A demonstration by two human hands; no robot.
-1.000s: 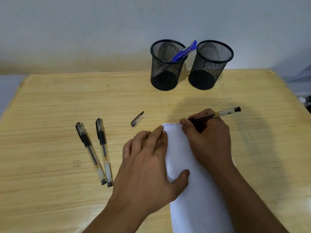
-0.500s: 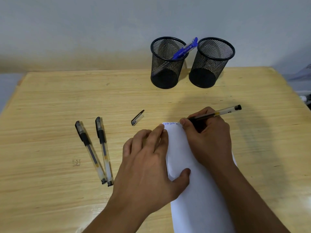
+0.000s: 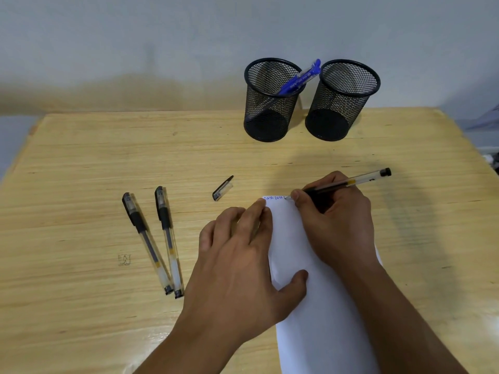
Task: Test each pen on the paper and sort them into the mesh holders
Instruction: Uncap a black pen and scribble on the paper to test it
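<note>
Uncapped pen (image 3: 351, 182) tip on paper (image 3: 318, 306), 2 capped pens (image 3: 159, 238) left, holders (image 3: 310, 103) behind

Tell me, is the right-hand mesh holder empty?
Seemingly empty: through the right mesh holder only its dark bottom shows, while the blue pen leans in the left one.

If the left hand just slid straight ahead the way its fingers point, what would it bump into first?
The left hand points up-right across the paper; straight on, it would likely meet the pen tip and right hand fingers first, though depth is hard to judge.

table (image 3: 81, 163): paper (image 3: 324, 333); two pens (image 3: 154, 238); cap (image 3: 222, 192); two mesh holders (image 3: 310, 103)
</note>
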